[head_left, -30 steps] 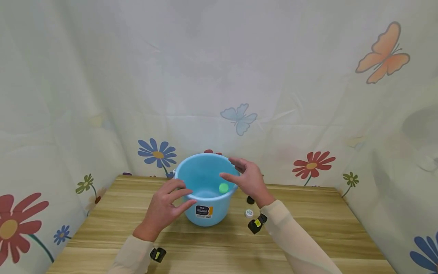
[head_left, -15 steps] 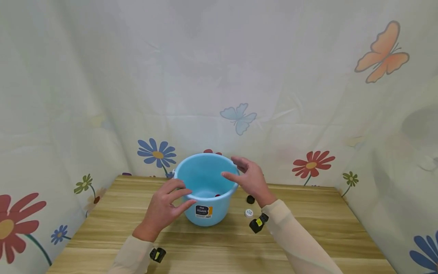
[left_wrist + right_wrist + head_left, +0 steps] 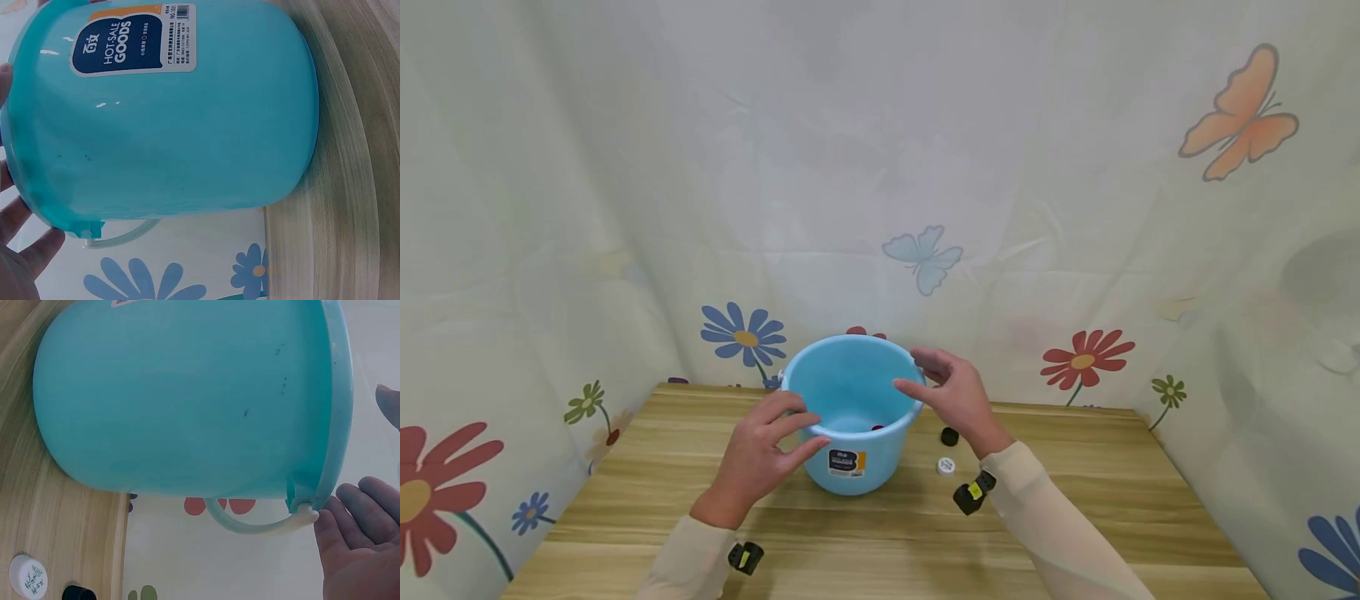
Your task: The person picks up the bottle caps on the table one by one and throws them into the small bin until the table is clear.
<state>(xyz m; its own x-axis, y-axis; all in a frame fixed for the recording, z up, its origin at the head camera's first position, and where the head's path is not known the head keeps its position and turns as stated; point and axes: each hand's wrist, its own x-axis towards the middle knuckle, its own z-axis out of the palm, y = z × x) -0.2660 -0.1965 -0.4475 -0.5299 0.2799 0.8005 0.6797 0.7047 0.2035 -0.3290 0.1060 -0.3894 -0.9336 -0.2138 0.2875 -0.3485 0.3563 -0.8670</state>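
A light blue plastic bucket (image 3: 850, 457) stands upright on the wooden table, its label facing front. My left hand (image 3: 758, 450) is at its left front rim, thumb spread from the fingers; in the left wrist view fingertips (image 3: 47, 245) touch the rim near the handle lug. On the right side, my right hand (image 3: 958, 398) has relaxed fingers, and in the right wrist view fingertips meet the handle joint (image 3: 306, 514) while the thumb stands apart from the rim. Only a sliver of a red object (image 3: 877, 428) shows inside, above the front rim; the bucket's bottom is mostly hidden.
Right of the bucket lie a white round cap (image 3: 946, 467) with a printed top and a black cap (image 3: 950, 437). The bucket's pale handle (image 3: 250, 526) hangs at the back. A flower-printed curtain (image 3: 820, 183) rises behind the table (image 3: 1075, 500).
A green ball seen in the bucket below my right hand one second ago is out of sight; the red sliver has appeared. My right hand has drifted slightly right; the left has stayed put.
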